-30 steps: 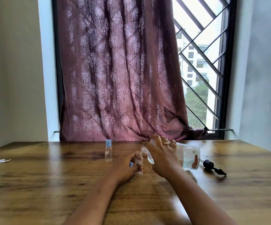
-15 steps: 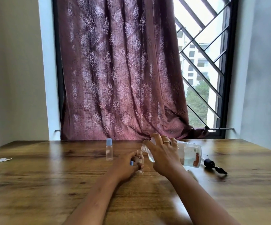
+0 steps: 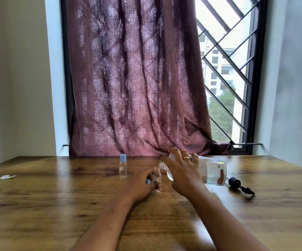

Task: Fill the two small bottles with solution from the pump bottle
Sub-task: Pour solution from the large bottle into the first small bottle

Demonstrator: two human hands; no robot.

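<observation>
A: While the large clear plastic pump bottle (image 3: 209,171) lies tipped almost flat, base away from the open small bottle, the right hand (image 3: 182,171) is wrapped over its shoulder, fingers curled round it. Ribbed neck sits just above and beside the open small bottle's mouth. Liquid is pooled low in the pump bottle.

B: Left hand?

A: Left hand (image 3: 141,183) grips the small clear uncapped bottle (image 3: 157,178), upright on the brown wooden table (image 3: 56,205). Fingers closed round its lower half. A light blue cap (image 3: 147,181) shows between those fingers.

B: Second one?

A: Small clear bottle with light blue cap (image 3: 123,166) stands upright beyond and left of the open small bottle, apart from it, cap on. Fill level: can't tell.

B: Pump head?

A: Black pump head (image 3: 240,185) lies on its side on the table, right of the open small bottle, past the pump bottle's base, not touching it.

B: Anything else?

A: White paper scrap (image 3: 7,177) far left of the open small bottle. Maroon patterned curtain (image 3: 137,78) behind the table.
</observation>
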